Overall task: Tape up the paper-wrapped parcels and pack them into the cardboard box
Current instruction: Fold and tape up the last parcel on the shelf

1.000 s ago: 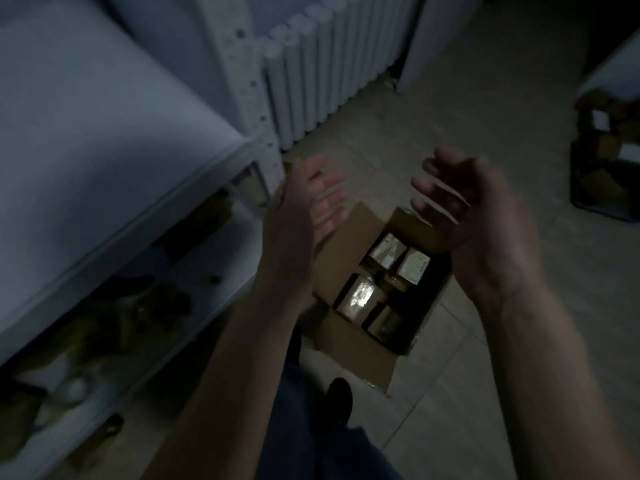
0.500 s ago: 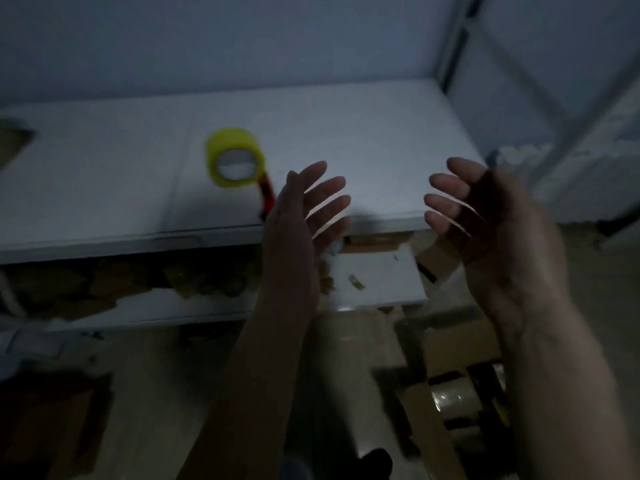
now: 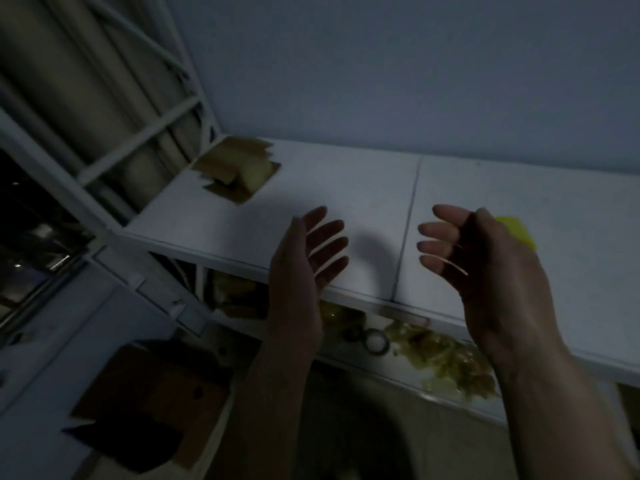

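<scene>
— Parcels (image 3: 239,171), paper-wrapped I think, sit at the white tabletop's (image 3: 346,188) far left corner, dim room.
— Left hand (image 3: 304,258) and right hand (image 3: 491,268) hover empty, fingers loose; yellow tape roll (image 3: 517,232) behind the right.

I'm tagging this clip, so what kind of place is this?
Probably a dim storeroom or packing area: a white shelving unit with brown paper-wrapped parcels on top, a yellow tape roll, and flattened cardboard on the floor.
</scene>
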